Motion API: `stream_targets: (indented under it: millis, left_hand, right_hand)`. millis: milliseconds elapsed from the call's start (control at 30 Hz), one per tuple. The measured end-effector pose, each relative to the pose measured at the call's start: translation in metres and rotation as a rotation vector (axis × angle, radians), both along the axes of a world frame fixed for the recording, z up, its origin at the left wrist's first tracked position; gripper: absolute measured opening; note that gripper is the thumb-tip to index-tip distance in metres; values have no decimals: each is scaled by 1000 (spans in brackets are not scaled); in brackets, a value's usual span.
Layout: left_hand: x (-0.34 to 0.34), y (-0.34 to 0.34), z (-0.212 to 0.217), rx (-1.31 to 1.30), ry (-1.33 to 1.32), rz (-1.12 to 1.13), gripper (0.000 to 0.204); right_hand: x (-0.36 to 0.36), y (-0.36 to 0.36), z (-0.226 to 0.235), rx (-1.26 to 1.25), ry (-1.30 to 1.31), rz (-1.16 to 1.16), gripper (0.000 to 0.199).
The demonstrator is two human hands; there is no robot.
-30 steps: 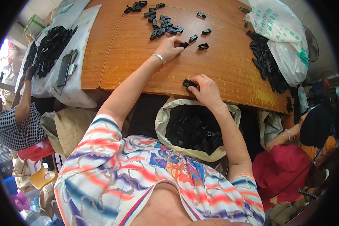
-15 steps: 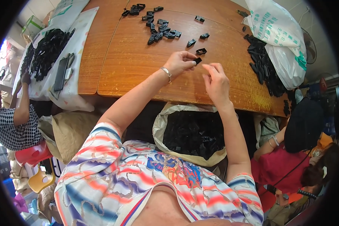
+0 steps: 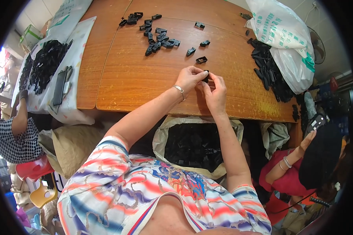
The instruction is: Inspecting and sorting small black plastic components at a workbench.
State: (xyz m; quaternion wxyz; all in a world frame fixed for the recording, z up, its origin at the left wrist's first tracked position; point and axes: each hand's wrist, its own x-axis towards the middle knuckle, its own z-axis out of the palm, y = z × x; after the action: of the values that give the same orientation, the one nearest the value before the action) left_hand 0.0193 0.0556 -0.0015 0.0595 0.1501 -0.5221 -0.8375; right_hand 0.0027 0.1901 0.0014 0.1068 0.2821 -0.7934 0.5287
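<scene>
Over the brown wooden table (image 3: 145, 84), my left hand (image 3: 190, 79) pinches a small black plastic part (image 3: 206, 77) between thumb and fingertips. My right hand (image 3: 215, 93) meets it from the other side, its fingers closed on the same part. Fingers cover most of the part. Just beyond my hands lies a hollow black plastic piece (image 3: 201, 60), with a few similar pieces farther off. A pile of black plastic pieces (image 3: 161, 41) spreads over the table to the far left of my hands.
Below the table edge, an open sack (image 3: 159, 143) holds many black parts. Right, long black pieces (image 3: 268, 66) lie beside a white plastic bag (image 3: 288, 39). Left, more black pieces (image 3: 47, 66) and a phone (image 3: 59, 88) rest on a pale cloth. People sit on both sides.
My right hand has moved left and closed on the part held in my left hand. The person on the right has raised a hand holding a black-and-white object.
</scene>
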Motion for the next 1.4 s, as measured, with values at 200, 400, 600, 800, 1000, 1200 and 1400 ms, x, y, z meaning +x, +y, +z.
stream_targets:
  millis: [200,400,600,800,1000,1200,1400]
  left_hand:
    - [-11,1,6,-288,72,-97,23]
    - [-22,7,5,-317,77,-154,23]
    - [-48,-23,-6,-1454,175,242,34]
    - [-45,-28,-10,-1407,193,84,29]
    - [3,-25,19,-994,262,-112,25]
    - [39,-35,29,-652,272,-346,29]
    - [70,-34,21,-429,185,-353,33]
  right_hand:
    - [-10,8,-6,49,-48,-62,24]
    - [-17,17,-5,28,0,-153,25]
    - [-8,26,-10,-2,-173,-119,21]
    - [-3,26,14,118,33,-33,24]
    - [3,22,49,207,256,6,28]
    - [22,19,56,300,366,137,27]
    - [42,19,45,278,167,210,27]
